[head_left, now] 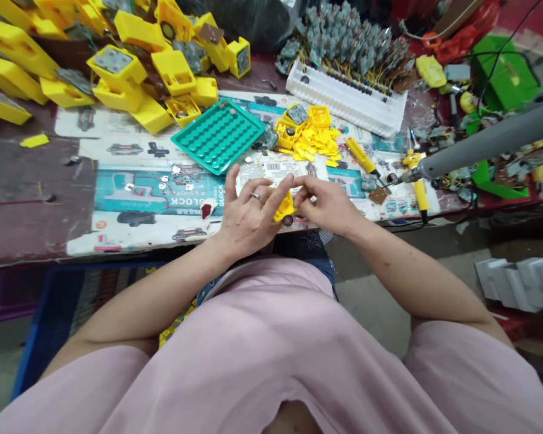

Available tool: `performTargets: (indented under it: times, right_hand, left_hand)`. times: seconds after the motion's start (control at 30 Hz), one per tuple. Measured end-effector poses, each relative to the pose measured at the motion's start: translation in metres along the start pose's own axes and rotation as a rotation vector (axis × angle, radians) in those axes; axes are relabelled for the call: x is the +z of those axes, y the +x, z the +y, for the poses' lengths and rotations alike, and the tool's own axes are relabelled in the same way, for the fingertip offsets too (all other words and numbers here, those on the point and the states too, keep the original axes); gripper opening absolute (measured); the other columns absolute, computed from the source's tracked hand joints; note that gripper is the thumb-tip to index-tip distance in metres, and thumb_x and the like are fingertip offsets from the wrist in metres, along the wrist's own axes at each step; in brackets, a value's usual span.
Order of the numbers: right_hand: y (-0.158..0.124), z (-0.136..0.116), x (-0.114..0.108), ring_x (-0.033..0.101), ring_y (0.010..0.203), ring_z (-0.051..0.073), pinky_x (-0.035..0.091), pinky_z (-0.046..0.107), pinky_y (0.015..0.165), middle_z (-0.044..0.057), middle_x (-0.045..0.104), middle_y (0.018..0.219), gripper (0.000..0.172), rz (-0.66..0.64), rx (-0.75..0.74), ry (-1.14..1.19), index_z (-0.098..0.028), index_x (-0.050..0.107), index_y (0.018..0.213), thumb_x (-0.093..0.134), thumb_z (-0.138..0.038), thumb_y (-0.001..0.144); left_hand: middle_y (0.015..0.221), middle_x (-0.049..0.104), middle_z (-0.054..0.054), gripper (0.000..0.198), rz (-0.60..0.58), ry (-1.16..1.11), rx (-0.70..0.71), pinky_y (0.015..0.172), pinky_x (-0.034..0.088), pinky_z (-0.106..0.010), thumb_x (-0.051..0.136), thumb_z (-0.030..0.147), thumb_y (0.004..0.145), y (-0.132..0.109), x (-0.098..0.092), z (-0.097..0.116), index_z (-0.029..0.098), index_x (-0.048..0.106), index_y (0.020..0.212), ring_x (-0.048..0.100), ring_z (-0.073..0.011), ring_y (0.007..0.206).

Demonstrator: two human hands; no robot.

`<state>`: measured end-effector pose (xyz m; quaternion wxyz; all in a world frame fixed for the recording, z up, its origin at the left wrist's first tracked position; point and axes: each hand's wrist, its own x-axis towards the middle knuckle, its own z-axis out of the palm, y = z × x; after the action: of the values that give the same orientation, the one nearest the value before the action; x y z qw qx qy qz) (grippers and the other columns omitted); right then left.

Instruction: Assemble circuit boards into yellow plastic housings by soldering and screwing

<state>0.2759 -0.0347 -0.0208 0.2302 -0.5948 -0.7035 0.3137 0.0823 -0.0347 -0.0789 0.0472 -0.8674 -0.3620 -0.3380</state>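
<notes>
My left hand [253, 211], with a ring on one finger, is closed around a small yellow plastic housing [282, 208] that has a round dark part at its lower edge. My right hand [323, 202] meets it from the right, thumb and fingers pinched together at the housing's side. Whatever sits between those right fingertips is hidden. Just beyond the hands lies a heap of small yellow plastic pieces [314, 141] with a few open housings. A green ridged tray [219, 135] rests behind my left hand.
Many yellow housings [172, 69] are piled at the back left. A white foam block [344, 99] holds rows of wired circuit boards [353, 39]. At right, a grey pole-like tool [489, 138] reaches over the table near a yellow-handled tool [420, 181] and green plastic shells [502, 66].
</notes>
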Motion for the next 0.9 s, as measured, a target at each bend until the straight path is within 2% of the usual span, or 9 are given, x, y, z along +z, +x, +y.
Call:
performTargets:
  times: [0.07,0.17,0.3,0.43,0.57,0.63,0.73,0.8,0.9]
  right_hand:
    - [0.0,0.004,-0.003,0.066,0.07,0.012,0.053,0.027,0.072,-0.001,0.073,0.084,0.043,0.0,-0.006,0.059,-0.017,0.064,0.115,0.052,-0.007,0.075]
    - [-0.006,0.007,-0.004,0.067,0.075,0.013,0.054,0.028,0.068,0.003,0.072,0.093,0.029,0.056,0.02,0.135,-0.017,0.064,0.113,0.058,-0.024,0.085]
    - [-0.026,0.008,0.003,0.065,0.082,0.016,0.053,0.029,0.069,0.005,0.07,0.093,0.03,0.029,-0.15,-0.028,-0.02,0.069,0.097,0.072,-0.046,0.083]
    - [-0.04,0.011,0.025,0.065,0.1,0.022,0.055,0.035,0.082,0.009,0.071,0.107,0.027,0.001,-0.28,-0.373,-0.022,0.071,0.109,0.066,-0.039,0.09]
    - [-0.045,0.015,0.028,0.068,0.098,0.019,0.055,0.031,0.086,0.009,0.076,0.103,0.032,0.054,-0.397,-0.382,-0.018,0.073,0.104,0.048,-0.037,0.1]
    - [-0.054,0.02,0.013,0.07,0.09,0.015,0.056,0.026,0.083,0.007,0.077,0.097,0.035,0.135,-0.4,-0.291,-0.018,0.073,0.101,0.047,-0.04,0.101]
    - [-0.08,0.038,-0.028,0.069,0.072,0.012,0.055,0.023,0.07,0.002,0.077,0.084,0.031,0.315,-0.281,-0.236,-0.02,0.074,0.096,0.051,-0.042,0.098]
    - [-0.095,0.061,-0.059,0.068,0.071,0.013,0.054,0.026,0.067,0.004,0.077,0.086,0.03,0.457,-0.16,-0.261,-0.02,0.074,0.096,0.05,-0.039,0.098]
    - [-0.1,0.105,-0.099,0.069,0.082,0.018,0.054,0.032,0.077,0.004,0.076,0.092,0.025,0.732,0.249,-0.466,-0.022,0.075,0.093,0.055,-0.037,0.095]
  left_hand:
    - [0.103,0.069,-0.005,0.078,-0.032,-0.017,-0.032,0.123,0.016,-0.054,0.058,0.031,0.086,0.0,0.0,-0.001,0.022,0.026,0.157,0.059,-0.0251,0.114]
    - [0.107,0.068,-0.007,0.079,-0.091,-0.023,-0.116,0.122,0.018,-0.054,0.06,0.038,0.085,0.002,-0.001,-0.001,0.018,0.03,0.155,0.059,-0.0272,0.113]
    - [0.111,0.069,-0.01,0.076,-0.165,-0.051,-0.185,0.119,0.021,-0.056,0.058,0.045,0.088,0.003,-0.004,-0.004,0.015,0.034,0.153,0.06,-0.03,0.113]
    - [0.112,0.07,-0.012,0.071,-0.179,-0.046,-0.146,0.116,0.028,-0.055,0.058,0.042,0.089,0.002,-0.01,-0.007,0.014,0.037,0.151,0.061,-0.031,0.114]
    - [0.113,0.071,-0.014,0.071,-0.194,0.005,-0.094,0.112,0.038,-0.057,0.06,0.047,0.089,0.0,-0.012,-0.012,0.015,0.04,0.149,0.065,-0.033,0.111]
    - [0.108,0.072,-0.015,0.073,-0.121,0.01,-0.096,0.109,0.042,-0.06,0.064,0.052,0.086,0.001,-0.01,-0.015,0.015,0.045,0.146,0.067,-0.036,0.107]
    - [0.108,0.072,-0.017,0.081,-0.149,0.032,-0.082,0.107,0.044,-0.063,0.065,0.053,0.085,0.002,-0.011,-0.015,0.017,0.038,0.152,0.067,-0.0391,0.108]
    - [0.11,0.071,-0.019,0.085,-0.191,0.064,-0.079,0.107,0.044,-0.064,0.063,0.053,0.086,0.004,-0.012,-0.012,0.017,0.029,0.156,0.067,-0.0406,0.109]
    - [0.111,0.07,-0.02,0.09,-0.205,0.116,-0.094,0.107,0.043,-0.065,0.061,0.056,0.086,0.007,-0.013,-0.008,0.017,0.023,0.158,0.066,-0.042,0.109]
